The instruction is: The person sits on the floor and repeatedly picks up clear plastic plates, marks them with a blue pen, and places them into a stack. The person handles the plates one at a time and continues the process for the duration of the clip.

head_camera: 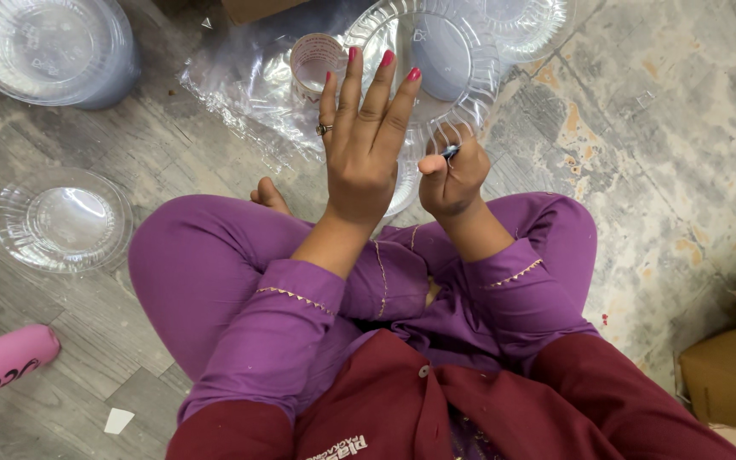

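Clear plastic plate [436, 51], round and ribbed at the rim, propped upright behind both hands. Left hand [364, 140] flat against its near face, fingers [376, 89] straight and close together. Right hand [451, 177] just beside, fist curled tight round a small dark tool [451, 151] touching the plate's lower rim. Left of the plate, crinkled plastic wrap [240, 94], stacked clear plates [44, 47], grey plank floor [87, 341].
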